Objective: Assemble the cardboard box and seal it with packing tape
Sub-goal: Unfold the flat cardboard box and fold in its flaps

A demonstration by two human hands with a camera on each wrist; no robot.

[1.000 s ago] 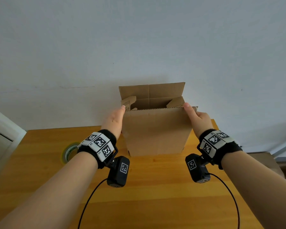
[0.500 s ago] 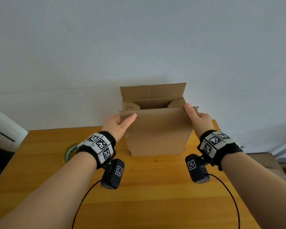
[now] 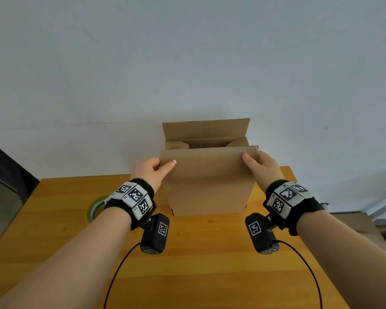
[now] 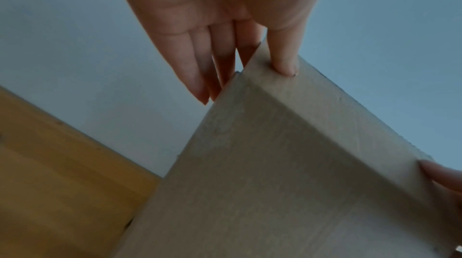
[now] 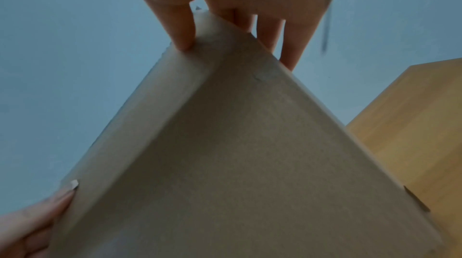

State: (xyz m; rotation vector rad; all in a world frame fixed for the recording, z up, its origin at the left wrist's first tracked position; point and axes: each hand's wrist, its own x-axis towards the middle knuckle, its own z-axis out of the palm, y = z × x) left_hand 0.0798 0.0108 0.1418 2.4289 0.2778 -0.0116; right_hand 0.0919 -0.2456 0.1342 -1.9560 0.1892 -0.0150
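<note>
a: one box (image 3: 207, 181) on the table (image 3: 198, 264), two hands on its near flap.
b: left hand (image 3: 151, 172) pinching one corner, right hand (image 3: 263, 167) the other. one tape roll (image 3: 95, 208) left of the box.

From my remote feed: plain pale blue-grey wall (image 3: 187, 63), evenly lit, with a faint horizontal mark. Orange-brown wooden table (image 3: 198, 264) butts against it. Dark panel (image 3: 2, 175) at far left (unclear what it is).
</note>
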